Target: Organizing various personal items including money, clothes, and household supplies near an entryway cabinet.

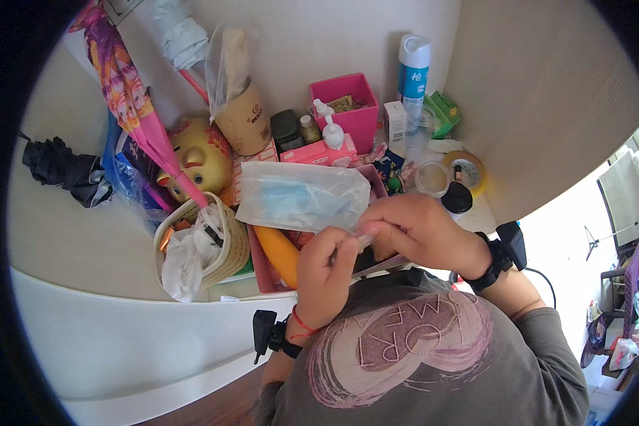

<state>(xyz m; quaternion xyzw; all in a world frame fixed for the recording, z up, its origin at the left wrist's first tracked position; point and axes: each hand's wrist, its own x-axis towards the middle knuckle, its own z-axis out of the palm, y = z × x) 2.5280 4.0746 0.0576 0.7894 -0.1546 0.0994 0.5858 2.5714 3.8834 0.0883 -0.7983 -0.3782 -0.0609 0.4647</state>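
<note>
My left hand (325,271) and my right hand (418,229) meet above a pink open box (260,266). A small translucent item (364,240), perhaps plastic, is pinched between the fingertips of both; its shape is mostly hidden. Just beyond my fingers, a clear packet holding a pale blue face mask (285,194) rests across the top of the box. An orange-yellow curved object (277,253) pokes out of the box beside my left hand. Dark contents under my hands cannot be made out.
At left stand a woven basket (234,250) with a white plastic bag, a pink folded umbrella (149,128) and a gold figurine (207,160). Behind are a paper cup (243,122), a magenta bin (362,120) and a spray can (414,69). Yellow tape (476,173) lies at right, near a side panel (543,106).
</note>
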